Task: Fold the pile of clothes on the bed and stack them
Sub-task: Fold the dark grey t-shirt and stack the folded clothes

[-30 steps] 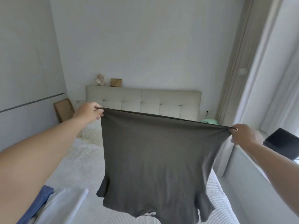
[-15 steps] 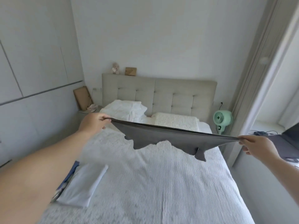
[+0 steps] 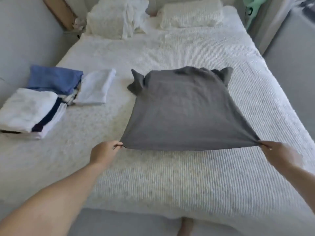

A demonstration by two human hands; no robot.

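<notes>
White ribbed bed (image 3: 187, 176), pale walls around. 2 pillows (image 3: 190, 14) at the head, 3 folded items (image 3: 51, 92) on the bed's left. 1 grey shirt (image 3: 184, 109), held up in the air 0.5 s ago, now lies spread on the bed. Left hand (image 3: 104, 153) and right hand (image 3: 276, 153) each pinch a hem corner.

No lettering to read anywhere here. The grey t-shirt (image 3: 184, 109) lying on the bed (image 3: 187, 181) carries a faint mark across its middle, too blurred to make out as words. The folded clothes (image 3: 51, 99) at the left show only plain colour and a dark stripe, no label or number.
</notes>
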